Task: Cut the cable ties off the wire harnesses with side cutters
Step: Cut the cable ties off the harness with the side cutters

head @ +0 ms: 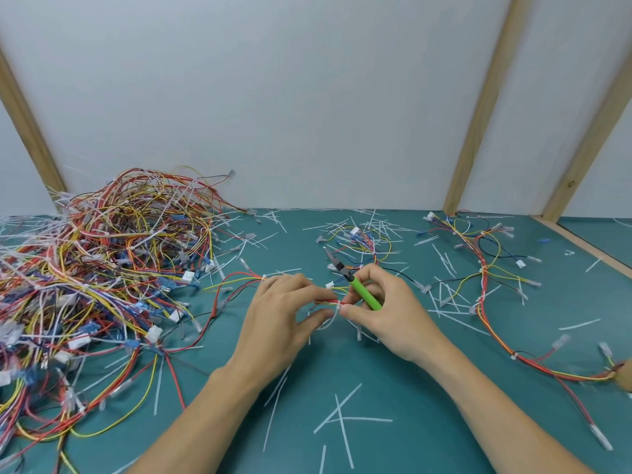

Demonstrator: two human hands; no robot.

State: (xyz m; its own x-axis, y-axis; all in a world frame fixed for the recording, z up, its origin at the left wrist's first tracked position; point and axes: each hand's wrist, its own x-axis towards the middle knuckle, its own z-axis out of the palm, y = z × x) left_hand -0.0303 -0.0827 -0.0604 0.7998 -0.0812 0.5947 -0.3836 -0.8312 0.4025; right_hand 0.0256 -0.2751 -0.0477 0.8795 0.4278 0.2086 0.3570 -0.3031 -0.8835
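Harness point(297, 285): red and yellow wires running between both hands, trailing off left of the left hand.
Left hand point(284, 313): fingers curled, pinching the harness.
Right hand point(383, 309): grips green-handled side cutters point(359, 285), thumb and forefinger pinching the white cable tie point(337, 307).
Wire pile point(102, 268): far left of the left hand.

Two hands point(284, 313) are seen, one pair of side cutters point(355, 283), one large heap of harnesses point(102, 268), perhaps three loose harnesses point(485, 278), and uncountable cut ties point(342, 419).
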